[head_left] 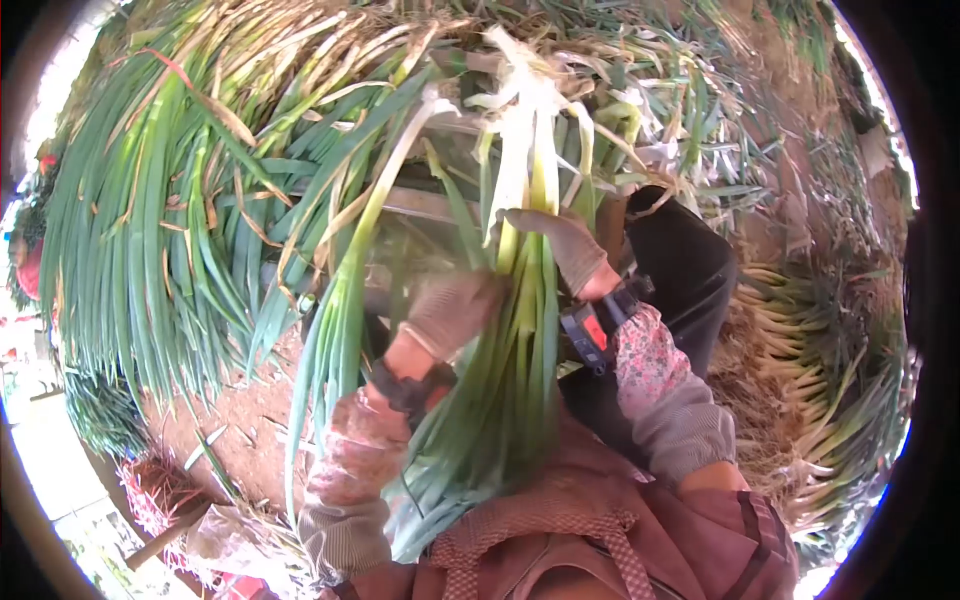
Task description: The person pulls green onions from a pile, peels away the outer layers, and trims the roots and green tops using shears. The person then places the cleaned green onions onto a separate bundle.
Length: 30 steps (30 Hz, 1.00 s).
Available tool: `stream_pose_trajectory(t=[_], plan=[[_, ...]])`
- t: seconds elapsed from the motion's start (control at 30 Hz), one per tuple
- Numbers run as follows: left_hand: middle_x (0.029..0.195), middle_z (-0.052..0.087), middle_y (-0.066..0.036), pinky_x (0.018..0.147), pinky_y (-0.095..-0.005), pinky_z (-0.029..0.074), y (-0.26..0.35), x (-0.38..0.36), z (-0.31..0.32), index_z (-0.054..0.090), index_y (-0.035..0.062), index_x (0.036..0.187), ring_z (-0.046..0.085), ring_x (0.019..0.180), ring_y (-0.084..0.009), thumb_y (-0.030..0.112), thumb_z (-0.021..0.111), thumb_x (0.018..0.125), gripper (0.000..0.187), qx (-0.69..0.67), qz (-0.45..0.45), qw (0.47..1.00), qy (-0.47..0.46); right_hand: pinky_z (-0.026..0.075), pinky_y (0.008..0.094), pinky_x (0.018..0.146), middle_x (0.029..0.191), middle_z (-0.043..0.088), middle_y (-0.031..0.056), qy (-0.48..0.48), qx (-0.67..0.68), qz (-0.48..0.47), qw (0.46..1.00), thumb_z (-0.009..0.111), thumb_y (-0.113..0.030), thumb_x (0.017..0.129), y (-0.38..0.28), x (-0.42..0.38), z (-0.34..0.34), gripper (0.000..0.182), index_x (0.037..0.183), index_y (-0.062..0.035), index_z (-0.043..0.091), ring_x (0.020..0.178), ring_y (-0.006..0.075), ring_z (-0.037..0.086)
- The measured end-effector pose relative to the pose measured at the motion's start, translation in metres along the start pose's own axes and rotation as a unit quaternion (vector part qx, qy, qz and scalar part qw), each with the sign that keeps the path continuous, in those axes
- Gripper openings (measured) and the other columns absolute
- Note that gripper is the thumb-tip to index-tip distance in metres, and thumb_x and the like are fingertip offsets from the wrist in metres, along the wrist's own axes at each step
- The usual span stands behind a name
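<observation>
The right hand (568, 248) curls its fingers around the green onion bunch (543, 185), best held gently against bruising, while the blurred left hand's (450, 313) grip cannot be told.

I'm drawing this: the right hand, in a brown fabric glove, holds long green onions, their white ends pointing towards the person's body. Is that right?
The direction is wrong: the head view shows the right hand, in its brown fabric glove, holding long green onions, white ends pointing away from the body.
</observation>
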State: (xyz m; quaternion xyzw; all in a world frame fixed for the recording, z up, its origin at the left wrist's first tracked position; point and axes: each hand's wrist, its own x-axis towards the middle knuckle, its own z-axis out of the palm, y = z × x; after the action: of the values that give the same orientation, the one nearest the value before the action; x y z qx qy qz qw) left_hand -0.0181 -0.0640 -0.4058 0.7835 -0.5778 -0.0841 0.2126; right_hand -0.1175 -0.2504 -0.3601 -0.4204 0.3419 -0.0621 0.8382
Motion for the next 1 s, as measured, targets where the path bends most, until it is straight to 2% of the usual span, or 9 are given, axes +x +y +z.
stream_pose_trajectory(t=[0.07, 0.13, 0.23, 0.37, 0.57, 0.77, 0.83, 0.97, 1.0], plan=[[0.099, 0.067, -0.017, 0.079, -0.0437, 0.054, -0.026, 0.006, -0.037, 0.06, 0.0102, 0.12, 0.066, 0.09, -0.0357, 0.032, 0.068, 0.088, 0.039, 0.053, -0.199, 0.978, 0.037, 0.055, 0.032, 0.068, 0.09, 0.07, 0.008, 0.0, -0.046, -0.011, 0.999, 0.074, -0.024, 0.085, 0.002, 0.002, 0.007, 0.031, 0.106, -0.0015, 0.072, 0.076, 0.0189, 0.066], [0.11, 0.067, -0.017, 0.085, -0.0488, 0.052, -0.034, 0.024, -0.062, 0.058, 0.0098, 0.125, 0.067, 0.097, -0.0368, 0.036, 0.067, 0.088, 0.047, 0.265, -0.304, 0.914, 0.026, 0.053, 0.0352, 0.077, 0.091, 0.069, 0.0092, 0.021, -0.037, -0.012, 0.999, 0.074, -0.023, 0.083, 0.008, 0.009, 0.02, 0.032, 0.105, -0.0003, 0.071, 0.083, 0.0217, 0.066], [0.112, 0.068, -0.02, 0.089, -0.0508, 0.051, -0.078, 0.022, -0.052, 0.058, 0.0085, 0.124, 0.067, 0.102, -0.0371, 0.036, 0.07, 0.086, 0.048, 0.11, -0.397, 0.911, 0.03, 0.048, 0.0345, 0.087, 0.099, 0.071, 0.0129, 0.034, -0.131, -0.025, 0.99, 0.076, -0.027, 0.082, 0.022, 0.02, 0.02, 0.037, 0.105, 0.0011, 0.073, 0.092, 0.0237, 0.064], [0.089, 0.069, -0.023, 0.083, -0.0402, 0.053, -0.083, 0.01, -0.048, 0.061, 0.0038, 0.121, 0.069, 0.087, -0.0351, 0.029, 0.07, 0.087, 0.043, -0.064, -0.347, 0.936, 0.005, 0.048, 0.0339, 0.088, 0.105, 0.07, 0.0145, -0.02, -0.128, -0.01, 0.991, 0.076, -0.037, 0.083, 0.046, 0.032, 0.018, 0.047, 0.113, -0.0005, 0.072, 0.094, 0.0243, 0.063], [0.096, 0.069, -0.017, 0.084, -0.04, 0.052, -0.021, 0.01, -0.045, 0.058, 0.0015, 0.122, 0.067, 0.091, -0.029, 0.032, 0.074, 0.086, 0.049, -0.389, -0.231, 0.891, 0.043, 0.041, 0.0372, 0.102, 0.137, 0.052, 0.0188, 0.014, -0.021, 0.01, 1.0, 0.063, -0.048, 0.092, 0.053, 0.033, 0.047, 0.063, 0.135, -0.0012, 0.058, 0.117, 0.0286, 0.054], [0.122, 0.057, -0.018, 0.095, -0.0362, 0.048, 0.028, 0.004, -0.097, 0.038, 0.0021, 0.139, 0.059, 0.113, -0.028, 0.029, 0.09, 0.067, 0.093, -0.221, -0.165, 0.96, -0.05, 0.039, 0.0363, 0.107, 0.133, 0.054, 0.0185, -0.012, 0.003, -0.041, 0.999, 0.054, -0.048, 0.099, 0.022, -0.027, 0.082, 0.066, 0.14, 0.0027, 0.048, 0.121, 0.027, 0.053], [0.121, 0.056, -0.017, 0.095, -0.0367, 0.048, 0.031, -0.002, -0.093, 0.034, 0.002, 0.141, 0.058, 0.113, -0.0274, 0.024, 0.089, 0.066, 0.096, -0.327, -0.147, 0.933, -0.022, 0.039, 0.0361, 0.107, 0.131, 0.056, 0.0189, -0.015, -0.099, -0.173, 0.98, 0.054, -0.046, 0.1, 0.024, -0.038, 0.083, 0.065, 0.141, 0.0037, 0.044, 0.121, 0.0251, 0.053], [0.126, 0.051, -0.015, 0.098, -0.0366, 0.048, 0.061, -0.018, -0.117, 0.021, 0.0002, 0.149, 0.054, 0.116, -0.0252, 0.006, 0.08, 0.068, 0.099, -0.409, -0.17, 0.897, -0.012, 0.04, 0.0367, 0.106, 0.124, 0.06, 0.0181, -0.071, -0.121, -0.098, 0.985, 0.057, -0.038, 0.1, -0.001, -0.048, 0.07, 0.057, 0.135, 0.0049, 0.047, 0.119, 0.0249, 0.055], [0.127, 0.05, -0.015, 0.099, -0.0365, 0.048, 0.068, -0.021, -0.122, 0.019, -0.0001, 0.15, 0.054, 0.117, -0.0252, 0.004, 0.078, 0.068, 0.1, -0.434, -0.174, 0.884, -0.016, 0.041, 0.0366, 0.105, 0.123, 0.06, 0.0181, -0.106, -0.018, -0.082, 0.991, 0.058, -0.037, 0.099, -0.015, -0.039, 0.067, 0.056, 0.135, 0.0052, 0.048, 0.118, 0.0247, 0.055]])
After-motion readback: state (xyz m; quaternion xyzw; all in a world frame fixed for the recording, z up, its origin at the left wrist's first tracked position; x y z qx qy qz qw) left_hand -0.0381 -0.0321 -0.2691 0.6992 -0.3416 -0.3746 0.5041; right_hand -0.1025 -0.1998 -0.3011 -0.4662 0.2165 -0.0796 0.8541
